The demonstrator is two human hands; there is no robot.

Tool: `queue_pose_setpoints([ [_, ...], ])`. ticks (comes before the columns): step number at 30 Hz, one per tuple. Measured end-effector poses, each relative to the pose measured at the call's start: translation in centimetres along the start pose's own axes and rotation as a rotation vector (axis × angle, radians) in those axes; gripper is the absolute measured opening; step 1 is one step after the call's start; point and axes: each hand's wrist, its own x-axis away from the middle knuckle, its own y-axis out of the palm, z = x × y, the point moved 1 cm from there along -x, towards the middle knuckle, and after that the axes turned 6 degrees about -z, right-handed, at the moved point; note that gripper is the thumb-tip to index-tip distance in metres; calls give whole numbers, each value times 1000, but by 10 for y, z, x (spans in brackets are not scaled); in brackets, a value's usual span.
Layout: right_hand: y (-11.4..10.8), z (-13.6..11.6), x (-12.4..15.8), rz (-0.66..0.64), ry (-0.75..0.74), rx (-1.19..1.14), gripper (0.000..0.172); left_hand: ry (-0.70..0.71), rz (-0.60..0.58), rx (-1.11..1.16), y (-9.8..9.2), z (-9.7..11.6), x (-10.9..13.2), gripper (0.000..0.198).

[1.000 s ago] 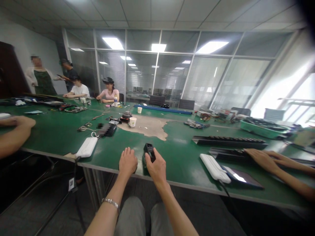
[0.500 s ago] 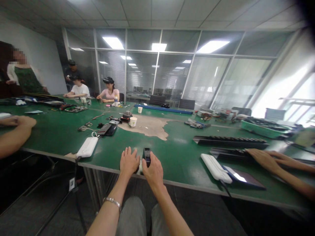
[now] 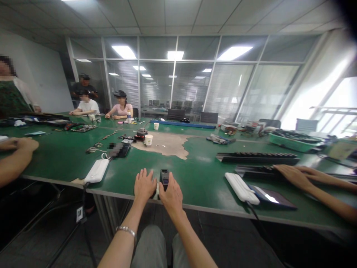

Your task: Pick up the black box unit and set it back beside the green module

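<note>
My left hand (image 3: 145,183) lies palm down at the near edge of the green table, its fingers stretched out and holding nothing. Just to its right, my right hand (image 3: 172,191) has its thumb and fingers around a small black box-like device (image 3: 164,176). The device's far end, with a small dark panel on top, shows beyond the hand; its near part is hidden. Something pale shows at the table edge between my hands, too small to make out.
A white power bank (image 3: 96,170) with a cable lies left, another white device (image 3: 241,188) right, beside a tablet (image 3: 272,196). A co-worker's hands (image 3: 297,176) rest on black metal rails; another person's arm (image 3: 19,156) is at left. Paper cups (image 3: 148,140) stand farther back.
The whole view has shifted slightly. My hands keep nearly the same pose at the table edge. The standing person at far left appears closer to the frame's edge.
</note>
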Motion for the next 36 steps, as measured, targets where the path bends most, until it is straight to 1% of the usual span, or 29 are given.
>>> queue_pose_setpoints([
  [5, -6, -7, -3, 27, 27, -34, 67, -8, -18, 0, -1, 1, -1, 52],
  [10, -30, -13, -19, 134, -10, -142, 70, -13, -26, 5, -3, 2, 0, 53],
  [12, -41, -8, -24, 179, -9, -192, 70, -13, -25, 4, -4, 3, 1, 53],
  [15, -50, 12, -26, 214, 12, -223, 69, -2, -17, -3, -4, 3, 1, 54],
  [19, -44, 44, -20, 196, 51, -210, 70, 0, -10, -13, -2, 3, 1, 53],
  [23, -32, 62, -16, 177, 72, -197, 72, -6, -20, -4, -1, 2, 0, 54],
  [30, -20, 74, -16, 190, 66, -181, 69, 0, -27, -6, -2, 2, -1, 54],
  [36, -15, 75, -12, 222, 15, -105, 69, 5, -21, -10, -2, 3, -1, 54],
])
